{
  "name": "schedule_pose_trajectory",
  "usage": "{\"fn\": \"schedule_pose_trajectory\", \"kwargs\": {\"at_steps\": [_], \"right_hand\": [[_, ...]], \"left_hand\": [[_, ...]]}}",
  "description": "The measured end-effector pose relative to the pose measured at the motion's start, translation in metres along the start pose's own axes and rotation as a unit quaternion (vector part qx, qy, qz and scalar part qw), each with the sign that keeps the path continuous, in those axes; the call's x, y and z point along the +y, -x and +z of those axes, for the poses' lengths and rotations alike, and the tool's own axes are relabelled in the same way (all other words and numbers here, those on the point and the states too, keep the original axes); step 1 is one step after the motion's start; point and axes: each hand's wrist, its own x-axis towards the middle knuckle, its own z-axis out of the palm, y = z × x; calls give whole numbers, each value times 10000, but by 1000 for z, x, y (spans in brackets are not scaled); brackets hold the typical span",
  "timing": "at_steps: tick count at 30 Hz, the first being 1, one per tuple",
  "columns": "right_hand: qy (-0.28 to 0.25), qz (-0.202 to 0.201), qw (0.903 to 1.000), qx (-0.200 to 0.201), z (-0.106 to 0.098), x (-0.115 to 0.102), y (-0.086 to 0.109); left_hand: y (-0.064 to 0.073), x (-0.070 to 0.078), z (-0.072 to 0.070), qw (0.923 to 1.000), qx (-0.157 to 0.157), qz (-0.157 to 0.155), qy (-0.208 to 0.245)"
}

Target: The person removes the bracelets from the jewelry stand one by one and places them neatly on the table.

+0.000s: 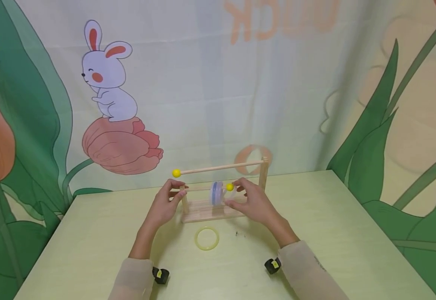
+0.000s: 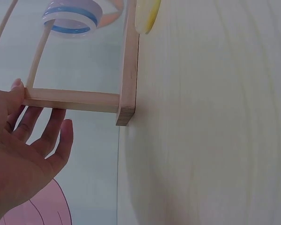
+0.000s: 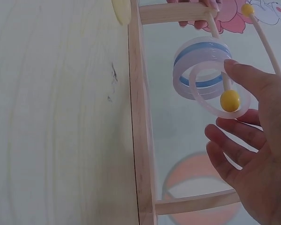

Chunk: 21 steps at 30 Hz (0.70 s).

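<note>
Right hand (image 1: 253, 202) pinching pale ring (image 3: 203, 106) at lower ball (image 3: 230, 101) of wooden stand (image 1: 203, 211) — left hand (image 1: 166, 202), I see, gripping its post (image 2: 75, 99), yellow ring (image 1: 207, 248) in front of it

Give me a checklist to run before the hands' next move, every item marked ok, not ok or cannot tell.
1. Right hand gripping the pale ring: ok.
2. Left hand holding the wooden post: ok.
3. Stacked rings on the lower rod: ok.
4. Pale ring fully past the yellow ball at that rod's free end: cannot tell.
5. Yellow ring on a rod: not ok; it lies on the table.
</note>
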Motion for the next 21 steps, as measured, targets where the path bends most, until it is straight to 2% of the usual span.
{"fn": "schedule_pose_trajectory", "kwargs": {"at_steps": [12,21], "right_hand": [[35,-15,10000,13,2,4,0],[-49,148,9999,-59,3,4,1]], "left_hand": [[1,1,-2,10000,-5,-15,-30],[1,1,-1,10000,-30,-5,-23]]}}
